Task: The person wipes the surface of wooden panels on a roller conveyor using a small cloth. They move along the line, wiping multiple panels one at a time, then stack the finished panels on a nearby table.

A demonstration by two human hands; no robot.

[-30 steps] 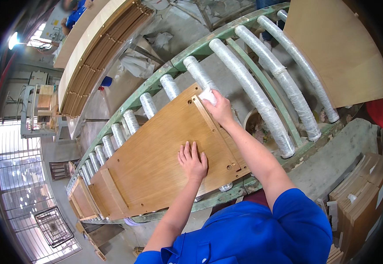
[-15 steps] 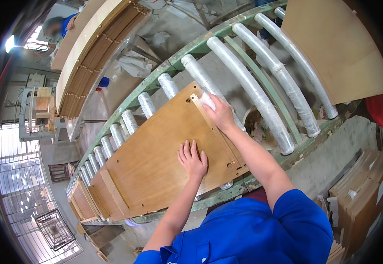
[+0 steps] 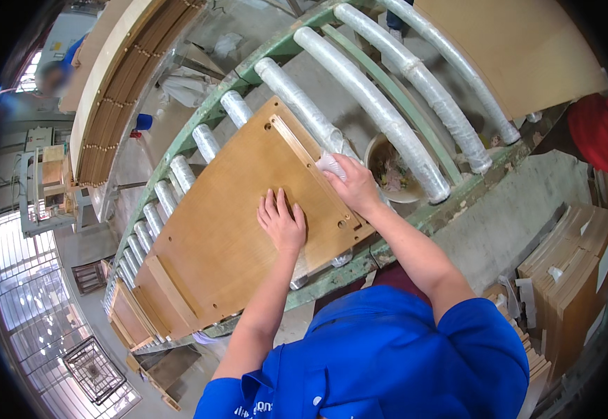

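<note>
A brown wooden panel [image 3: 213, 230] with drilled holes and a grooved strip [image 3: 304, 157] along its right end lies on the roller conveyor. My left hand [image 3: 282, 222] rests flat on its face, fingers spread, holding nothing. In my right hand [image 3: 353, 183] a crumpled white cloth [image 3: 331, 165] is gripped, pressed against the panel's right edge beside the strip. A wooden crossbar [image 3: 171, 286] runs across the panel's left part.
Plastic-wrapped rollers [image 3: 374, 105] sit in a green frame [image 3: 457, 185]. Below them stands a round bin [image 3: 394, 174] of scraps. Stacked boards [image 3: 126, 77] stand far left, a large panel [image 3: 520, 56] far right, and board stacks [image 3: 569, 272] near right. Another person [image 3: 54, 77] is at upper left.
My right hand has slid the cloth down the panel's right edge, toward me. The left hand stays flat on the panel. The whole view has shifted slightly.
</note>
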